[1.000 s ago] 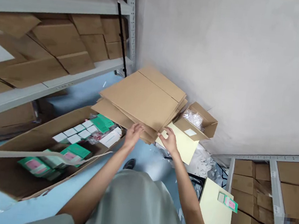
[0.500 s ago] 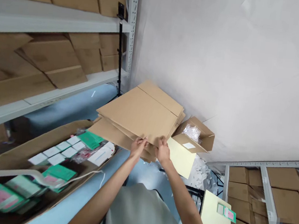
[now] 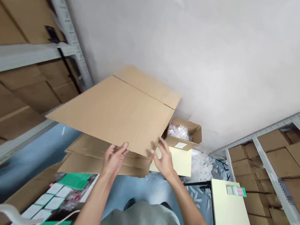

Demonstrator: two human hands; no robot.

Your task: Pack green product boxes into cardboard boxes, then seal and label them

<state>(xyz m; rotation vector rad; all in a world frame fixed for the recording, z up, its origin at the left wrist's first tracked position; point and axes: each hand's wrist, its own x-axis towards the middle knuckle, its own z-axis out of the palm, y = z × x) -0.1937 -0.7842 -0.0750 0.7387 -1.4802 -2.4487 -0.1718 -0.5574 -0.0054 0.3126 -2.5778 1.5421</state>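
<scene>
A flattened cardboard box (image 3: 118, 107), creased across its far part, is raised at a tilt over a stack of flattened boxes (image 3: 101, 163). My left hand (image 3: 114, 158) pinches its near edge, thumb on top and fingers underneath. At the near right corner is my right hand (image 3: 164, 159), its thumb and fingers spread apart beside the edge. Whether its fingertips touch the cardboard I cannot tell. Just beyond that hand, a small open carton (image 3: 180, 143) with clear plastic wrap inside stands on a pale yellow board (image 3: 183, 163).
Shelves (image 3: 21, 54) loaded with cartons rise on the left, more racks (image 3: 267, 151) on the right. At lower left a large open box (image 3: 30, 182) holds green and white packets. A pale table (image 3: 231, 215) bears a small green packet (image 3: 236, 191). White scraps (image 3: 203, 165) lie near the wall.
The top flattened box has lifted off the stack and shifted left in view. My right hand's fingers have spread from their grip at the edge. My view has turned to the right.
</scene>
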